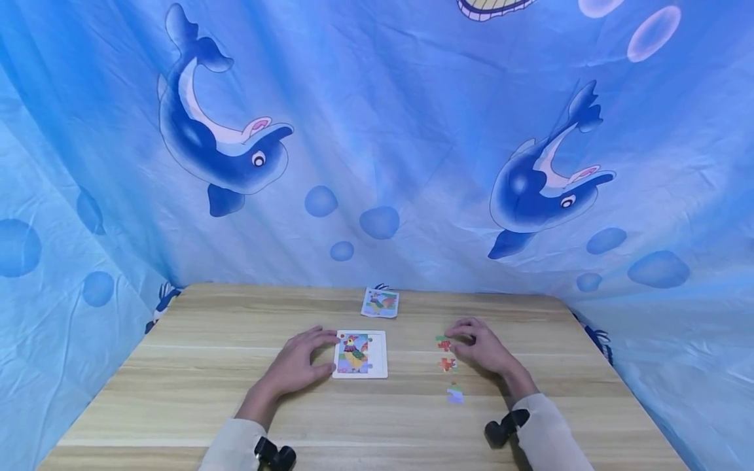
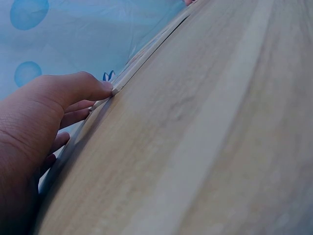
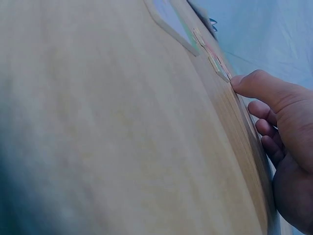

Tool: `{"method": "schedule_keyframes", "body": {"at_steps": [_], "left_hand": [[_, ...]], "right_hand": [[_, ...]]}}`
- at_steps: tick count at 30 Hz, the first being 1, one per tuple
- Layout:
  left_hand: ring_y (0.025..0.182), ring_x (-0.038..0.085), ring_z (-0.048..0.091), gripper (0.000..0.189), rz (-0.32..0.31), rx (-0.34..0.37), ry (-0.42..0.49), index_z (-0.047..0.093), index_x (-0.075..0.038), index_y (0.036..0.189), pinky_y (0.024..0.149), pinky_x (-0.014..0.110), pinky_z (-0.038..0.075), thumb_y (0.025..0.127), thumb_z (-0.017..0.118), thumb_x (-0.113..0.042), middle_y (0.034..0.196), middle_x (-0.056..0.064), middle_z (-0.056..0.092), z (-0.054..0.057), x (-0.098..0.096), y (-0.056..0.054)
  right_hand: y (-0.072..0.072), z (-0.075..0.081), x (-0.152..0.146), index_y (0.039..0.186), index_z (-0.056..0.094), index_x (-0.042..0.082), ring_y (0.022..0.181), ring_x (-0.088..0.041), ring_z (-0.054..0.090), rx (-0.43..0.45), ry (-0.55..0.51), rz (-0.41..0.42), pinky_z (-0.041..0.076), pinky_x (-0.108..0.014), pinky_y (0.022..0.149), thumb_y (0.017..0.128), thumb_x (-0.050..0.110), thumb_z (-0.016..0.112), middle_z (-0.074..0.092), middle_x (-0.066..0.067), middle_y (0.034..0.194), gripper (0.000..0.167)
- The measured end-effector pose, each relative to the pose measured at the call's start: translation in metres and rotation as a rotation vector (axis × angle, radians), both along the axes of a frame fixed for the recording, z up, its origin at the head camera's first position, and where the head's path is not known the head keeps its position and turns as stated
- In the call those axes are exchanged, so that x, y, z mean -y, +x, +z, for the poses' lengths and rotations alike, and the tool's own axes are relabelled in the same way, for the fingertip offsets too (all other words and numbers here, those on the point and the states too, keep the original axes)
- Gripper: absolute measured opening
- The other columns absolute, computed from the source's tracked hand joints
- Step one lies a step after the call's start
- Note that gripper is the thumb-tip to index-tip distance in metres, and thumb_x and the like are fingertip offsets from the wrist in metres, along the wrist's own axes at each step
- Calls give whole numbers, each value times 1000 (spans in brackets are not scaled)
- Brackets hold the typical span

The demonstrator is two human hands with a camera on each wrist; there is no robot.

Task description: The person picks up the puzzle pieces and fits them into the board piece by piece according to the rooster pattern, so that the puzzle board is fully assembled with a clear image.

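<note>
A white-bordered jigsaw puzzle board (image 1: pixel 378 353) lies on the table, its left part filled with a colourful rooster picture. My left hand (image 1: pixel 299 364) holds the board's left edge, thumb near the lower corner and index finger near the upper one. In the left wrist view, the thumb (image 2: pixel 93 87) touches the edge. My right hand (image 1: pixel 480 345) has thumb and index finger at the right side of a red and green puzzle piece (image 1: pixel 444 344), pinching it. Nearer me lie a red-orange puzzle piece (image 1: pixel 447 364) and a lilac puzzle piece (image 1: pixel 455 394).
A small card with a rooster picture (image 1: pixel 379 303) lies near the back of the wooden table (image 1: pixel 235 327). Behind the table hangs a blue curtain (image 1: pixel 377 163) printed with dolphins and bubbles. Black wrist cameras sit on both sleeves.
</note>
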State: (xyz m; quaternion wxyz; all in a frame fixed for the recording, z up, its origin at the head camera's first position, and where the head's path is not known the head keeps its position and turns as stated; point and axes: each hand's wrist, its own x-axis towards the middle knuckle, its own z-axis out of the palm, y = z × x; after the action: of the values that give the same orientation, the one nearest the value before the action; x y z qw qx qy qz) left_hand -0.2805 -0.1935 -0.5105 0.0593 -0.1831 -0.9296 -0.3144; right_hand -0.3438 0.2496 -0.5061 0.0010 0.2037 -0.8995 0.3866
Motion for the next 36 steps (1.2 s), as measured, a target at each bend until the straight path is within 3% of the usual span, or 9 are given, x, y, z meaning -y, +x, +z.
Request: {"method": "schedule_keyframes", "body": {"at_steps": [8, 16, 22, 36], "left_hand": [[154, 35, 37, 54, -5, 3, 2, 64, -25, 140, 125, 67, 25, 88, 74, -37, 155, 0, 55, -1, -1, -1], [154, 35, 37, 54, -8, 2, 5, 65, -24, 140, 125, 67, 25, 88, 74, -35, 155, 0, 55, -1, -1, 0], [154, 35, 37, 54, -7, 6, 4, 65, -23, 140, 125, 67, 24, 88, 74, -34, 155, 1, 55, 0, 0, 1], [154, 35, 38, 54, -12, -5, -4, 65, -24, 139, 124, 68, 25, 88, 73, -35, 155, 0, 55, -1, 1, 0]], "right_hand": [[2, 1, -1, 111, 78, 15, 125, -34, 55, -54, -5, -21, 50, -57, 107, 90, 15, 77, 62, -11, 128, 21], [5, 4, 2, 112, 77, 15, 116, -28, 64, -67, -32, -73, 56, -35, 95, 90, 19, 79, 67, -8, 125, 22], [3, 5, 10, 110, 78, 12, 108, -24, 68, -86, -60, -81, 57, -26, 89, 89, 19, 81, 71, -9, 121, 23], [3, 17, 60, 115, 77, 15, 115, -29, 68, -24, -130, -86, 58, -49, 101, 88, 22, 82, 72, -9, 125, 29]]}}
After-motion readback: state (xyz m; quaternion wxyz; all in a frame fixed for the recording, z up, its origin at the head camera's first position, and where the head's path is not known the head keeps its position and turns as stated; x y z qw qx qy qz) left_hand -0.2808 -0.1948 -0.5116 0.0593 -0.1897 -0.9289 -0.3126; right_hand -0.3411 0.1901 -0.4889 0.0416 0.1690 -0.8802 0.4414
